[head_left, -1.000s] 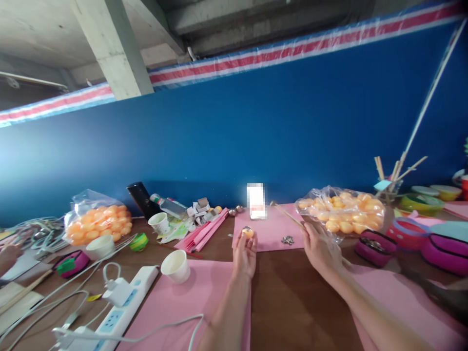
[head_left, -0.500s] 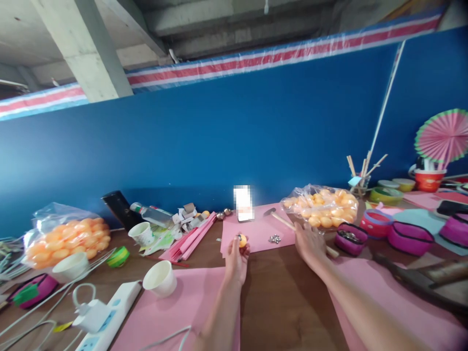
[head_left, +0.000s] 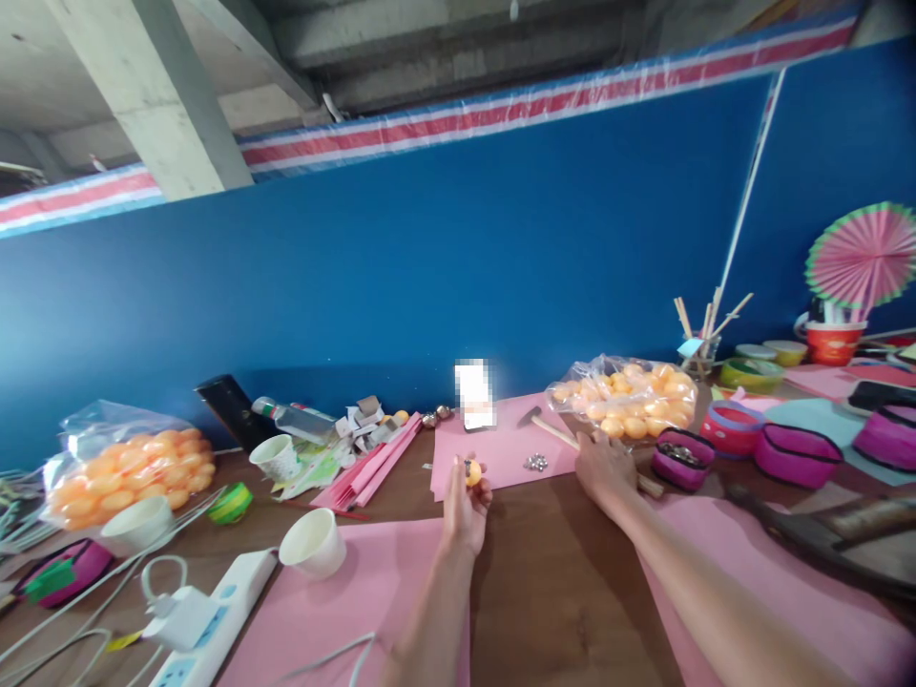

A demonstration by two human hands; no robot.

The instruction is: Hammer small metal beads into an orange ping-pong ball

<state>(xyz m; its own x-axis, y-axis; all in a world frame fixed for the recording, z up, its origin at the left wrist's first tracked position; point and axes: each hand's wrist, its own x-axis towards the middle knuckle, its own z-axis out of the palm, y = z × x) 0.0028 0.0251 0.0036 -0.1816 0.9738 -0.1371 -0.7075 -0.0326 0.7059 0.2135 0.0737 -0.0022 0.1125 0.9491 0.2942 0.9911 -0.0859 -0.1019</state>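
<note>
Between the fingers of my left hand (head_left: 465,510) is an orange ping-pong ball (head_left: 473,473), with a small dark piece showing on its left side; I cannot make out what that piece is. My right hand (head_left: 607,472) is closed over the handle of a hammer (head_left: 556,434), which lies low across the pink sheet (head_left: 501,444), its head pointing away to the left. A small pile of shiny metal bells or beads (head_left: 535,463) rests on the same sheet, between my two hands.
Bags of orange balls stand at left (head_left: 143,468) and right (head_left: 636,396). A white paper cup (head_left: 313,544) and a power strip (head_left: 215,620) with cables are at near left. Purple pouches (head_left: 798,456) and a dark curved tool (head_left: 808,544) lie right. A blue partition (head_left: 429,258) rises behind.
My left hand has turned slightly with the ball, its fingers a little more spread. The right hand stays on the hammer handle. The whole view has shifted slightly.
</note>
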